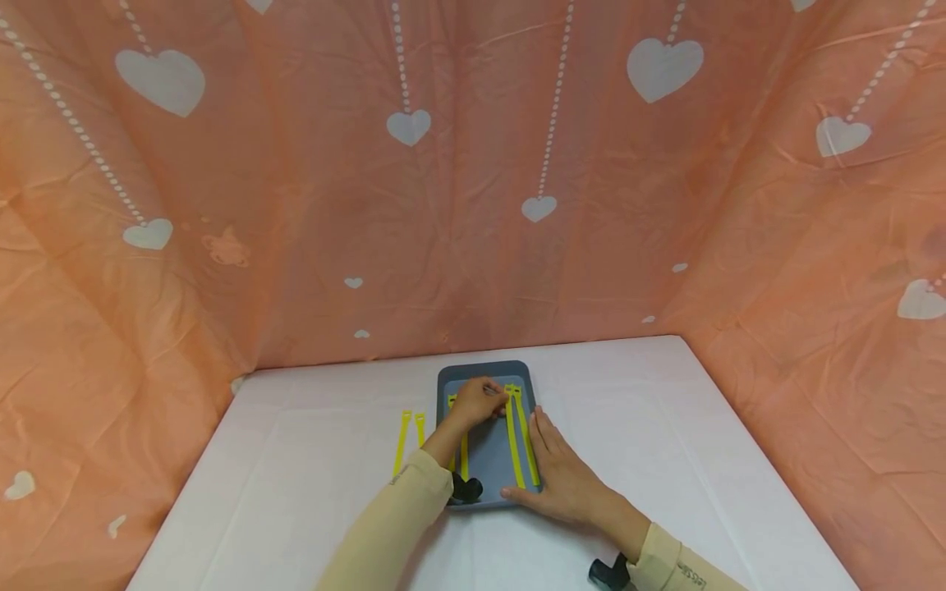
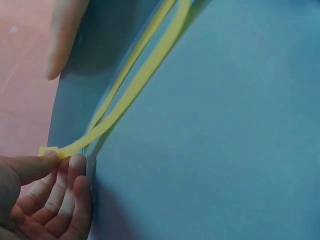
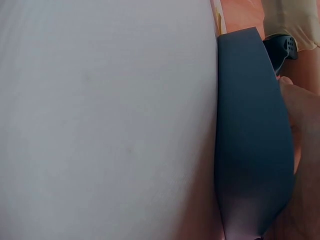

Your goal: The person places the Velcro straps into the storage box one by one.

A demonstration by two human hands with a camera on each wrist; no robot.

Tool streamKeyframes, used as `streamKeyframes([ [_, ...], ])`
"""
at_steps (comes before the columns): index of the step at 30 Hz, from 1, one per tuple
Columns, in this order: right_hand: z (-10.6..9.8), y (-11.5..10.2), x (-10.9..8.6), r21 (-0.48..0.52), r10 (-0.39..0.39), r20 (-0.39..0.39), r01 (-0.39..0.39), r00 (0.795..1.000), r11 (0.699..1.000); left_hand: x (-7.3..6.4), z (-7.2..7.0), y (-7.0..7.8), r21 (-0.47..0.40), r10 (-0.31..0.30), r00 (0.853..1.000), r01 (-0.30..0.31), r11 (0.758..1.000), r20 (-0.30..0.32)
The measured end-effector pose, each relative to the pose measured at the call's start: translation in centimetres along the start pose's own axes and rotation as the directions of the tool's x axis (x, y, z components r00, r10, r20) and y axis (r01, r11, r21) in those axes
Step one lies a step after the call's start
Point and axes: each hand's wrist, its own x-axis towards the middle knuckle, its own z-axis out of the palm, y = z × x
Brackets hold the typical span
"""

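Evidently, going by the head view, the step in hand is laying or straightening a yellow strap (image 1: 513, 443) inside the tray (image 1: 488, 451), toward three o'clock. The left hand (image 1: 480, 400) pinches its far end; the right hand (image 1: 565, 480), fingers straight and grasping nothing, rests at the tray's four o'clock edge. Next probably calls for settling that end flat and letting go. Loose straps (image 1: 401, 443) lie on the counter (image 1: 310, 460) at nine o'clock, partly hidden by the left sleeve (image 1: 392, 509).

In the left wrist view, the pinch sits at eight o'clock; a finger (image 2: 65, 40) at eleven is cut off, its owner unclear.

In the right wrist view, the tray's wall hides its contents, and the right hand is cropped at three o'clock.
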Motion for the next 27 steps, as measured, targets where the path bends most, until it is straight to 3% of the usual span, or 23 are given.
streamKeyframes([
  [10,-0.09,0.02,-0.06,0.005,0.003,-0.001,-0.003,1.0,1.0,-0.02,0.4,-0.31,0.004,-0.019,1.0,0.019,1.0,-0.013],
  [27,-0.05,-0.22,0.05,0.02,0.021,0.008,-0.021,1.0,1.0,-0.28,0.21,-0.64,0.038,0.005,1.0,-0.005,0.999,0.003],
])
